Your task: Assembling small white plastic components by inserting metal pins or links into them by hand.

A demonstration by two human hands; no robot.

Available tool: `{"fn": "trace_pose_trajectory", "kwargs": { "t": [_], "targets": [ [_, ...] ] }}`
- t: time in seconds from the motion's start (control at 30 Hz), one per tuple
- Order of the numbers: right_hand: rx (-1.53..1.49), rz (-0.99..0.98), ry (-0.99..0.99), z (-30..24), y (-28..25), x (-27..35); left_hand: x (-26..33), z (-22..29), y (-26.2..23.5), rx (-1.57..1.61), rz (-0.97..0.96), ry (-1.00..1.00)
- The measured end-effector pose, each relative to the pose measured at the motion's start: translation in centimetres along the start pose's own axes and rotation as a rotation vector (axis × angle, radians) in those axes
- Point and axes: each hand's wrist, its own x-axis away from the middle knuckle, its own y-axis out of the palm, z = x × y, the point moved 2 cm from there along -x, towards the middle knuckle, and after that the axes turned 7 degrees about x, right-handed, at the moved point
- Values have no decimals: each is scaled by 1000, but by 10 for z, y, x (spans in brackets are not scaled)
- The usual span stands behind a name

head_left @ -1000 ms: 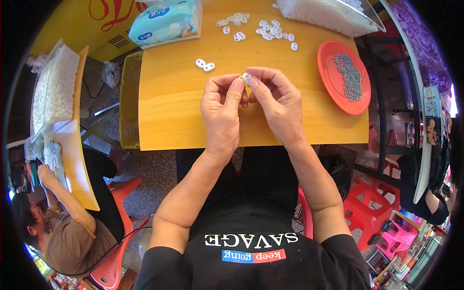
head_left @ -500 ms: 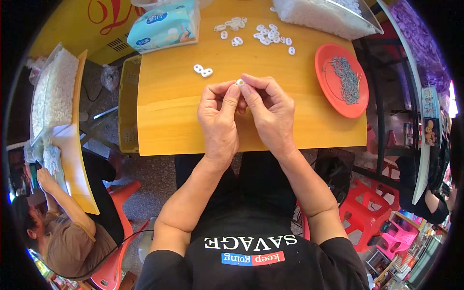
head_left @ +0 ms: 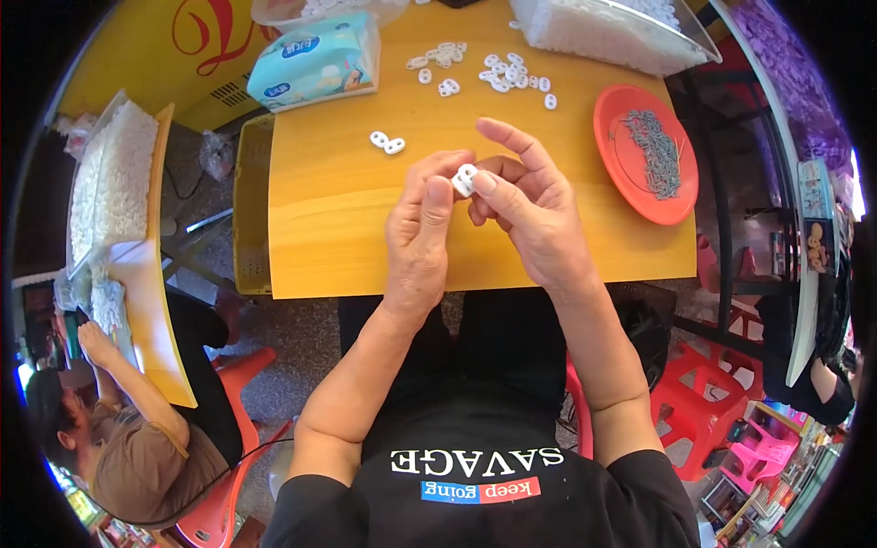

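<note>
My left hand (head_left: 420, 233) and my right hand (head_left: 525, 215) meet over the yellow table (head_left: 338, 228) and pinch one small white plastic piece (head_left: 465, 179) between their fingertips. My right index finger sticks out straight. Two more white pieces (head_left: 386, 142) lie together on the table just beyond my left hand. A loose scatter of several white pieces (head_left: 493, 71) lies farther back.
A red plate (head_left: 619, 146) with thin grey metal parts (head_left: 654, 151) sits at the right. A clear tray of white pieces (head_left: 603, 32) and a blue tissue pack (head_left: 315, 59) stand at the back. Another person (head_left: 119, 438) sits at a table on the left. Red stools (head_left: 703, 402) stand at the right.
Both hands have stayed together on the white piece, turning it slightly; my right index finger has straightened out. The view has shifted a little, nothing else on the table moved.
</note>
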Motion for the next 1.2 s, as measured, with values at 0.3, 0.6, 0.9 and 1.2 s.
{"fn": "trace_pose_trajectory", "kwargs": {
  "t": [0.3,0.6,0.9,1.2],
  "targets": [
    [-168,-200,103,-6,10,8,10,6,3,55,-234,-18],
    [-274,-152,95,5,23,16,14,6,3,220,-206,51],
    [-95,-161,93,2,35,5,10,40,-12,-48,-122,111],
    [988,-130,-300,-1,18,-58,-28,144,-160,-1007,339,355]
  ]
}}
